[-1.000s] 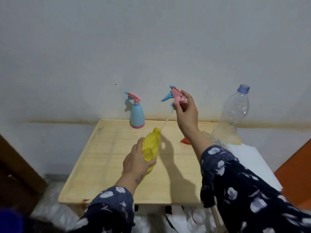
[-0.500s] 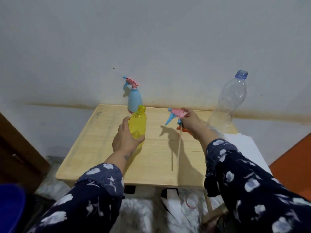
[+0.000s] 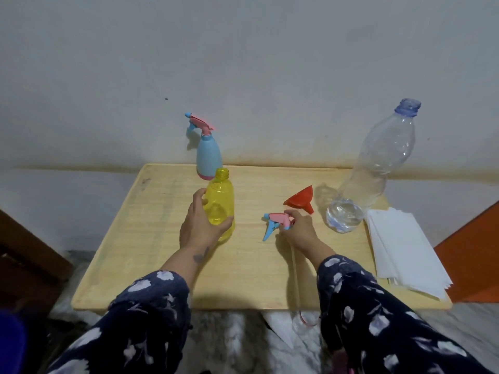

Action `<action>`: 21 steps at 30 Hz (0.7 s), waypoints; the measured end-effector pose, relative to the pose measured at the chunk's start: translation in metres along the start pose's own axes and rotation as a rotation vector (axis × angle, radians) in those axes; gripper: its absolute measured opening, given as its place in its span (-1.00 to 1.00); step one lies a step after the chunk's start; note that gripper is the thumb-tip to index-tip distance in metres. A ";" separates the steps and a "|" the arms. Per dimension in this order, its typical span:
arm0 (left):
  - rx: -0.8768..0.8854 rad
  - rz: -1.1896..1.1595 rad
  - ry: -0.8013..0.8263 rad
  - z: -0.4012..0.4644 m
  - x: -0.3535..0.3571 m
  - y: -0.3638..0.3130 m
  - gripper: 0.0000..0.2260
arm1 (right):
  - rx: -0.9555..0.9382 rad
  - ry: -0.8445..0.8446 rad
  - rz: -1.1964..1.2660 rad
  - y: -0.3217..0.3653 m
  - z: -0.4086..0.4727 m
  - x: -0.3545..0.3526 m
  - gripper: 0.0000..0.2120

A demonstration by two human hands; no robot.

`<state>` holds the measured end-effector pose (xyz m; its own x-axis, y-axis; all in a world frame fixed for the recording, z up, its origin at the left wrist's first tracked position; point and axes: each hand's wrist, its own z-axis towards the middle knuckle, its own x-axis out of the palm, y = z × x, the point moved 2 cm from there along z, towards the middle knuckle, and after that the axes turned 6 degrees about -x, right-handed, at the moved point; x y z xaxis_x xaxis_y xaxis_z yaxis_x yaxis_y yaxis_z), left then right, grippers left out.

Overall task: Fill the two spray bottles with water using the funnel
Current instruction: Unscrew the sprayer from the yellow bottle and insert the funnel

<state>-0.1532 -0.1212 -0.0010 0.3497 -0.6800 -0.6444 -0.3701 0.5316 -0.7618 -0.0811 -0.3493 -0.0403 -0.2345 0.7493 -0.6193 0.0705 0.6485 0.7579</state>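
My two hands on a pale wooden counter (image 3: 151, 238), one gripping an uncapped yellow spray bottle, the other a loose sprayer head.

From my head camera: my left hand (image 3: 198, 225) wraps around the translucent, rounded yellow spray bottle (image 3: 220, 203), upright with its threaded neck open. My right hand (image 3: 299, 229) closes its fingers on the pink and blue plastic sprayer head (image 3: 276, 222), lying on the wood. Just behind that hand a red plastic funnel (image 3: 299, 199) rests on its side. A tall clear water bottle (image 3: 370, 171), ribbed and partly filled, stands right of the funnel. A smooth blue spray bottle (image 3: 208, 157), sprayer attached, stands at the back edge. Stacked white paper sheets (image 3: 399, 247) lie at the right.
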 end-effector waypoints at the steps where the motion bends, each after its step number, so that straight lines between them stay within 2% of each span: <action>1: -0.002 0.001 0.006 0.003 0.001 0.001 -0.22 | 0.005 -0.002 -0.059 -0.002 0.003 0.002 -0.44; 4: 0.007 -0.008 0.022 0.012 0.004 0.001 -0.23 | 0.020 0.011 -0.229 -0.006 0.006 0.006 -0.44; 8: 0.011 -0.016 0.025 0.023 0.006 0.002 -0.25 | 0.039 -0.020 -0.239 -0.004 0.009 0.004 -0.47; 11: 0.016 -0.028 0.028 0.028 0.008 0.005 -0.25 | -0.068 -0.305 -0.201 0.007 0.018 -0.006 -0.50; 12: 0.017 -0.039 0.037 0.028 0.009 0.007 -0.25 | -0.094 -0.404 -0.198 0.010 0.024 -0.010 -0.46; 14: 0.002 -0.065 0.062 0.029 0.013 0.012 -0.25 | -0.079 -0.484 -0.197 0.012 0.035 -0.016 -0.31; 18: -0.001 -0.108 0.091 0.030 0.018 0.020 -0.26 | 0.025 -0.379 -0.142 0.004 0.057 -0.021 -0.09; 21: 0.015 -0.121 0.096 0.030 0.021 0.023 -0.27 | 0.029 -0.366 -0.036 0.000 0.060 -0.022 -0.13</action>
<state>-0.1285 -0.1080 -0.0335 0.3068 -0.7842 -0.5394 -0.3176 0.4499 -0.8347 -0.0173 -0.3579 -0.0386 0.1243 0.7210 -0.6817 0.0975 0.6748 0.7315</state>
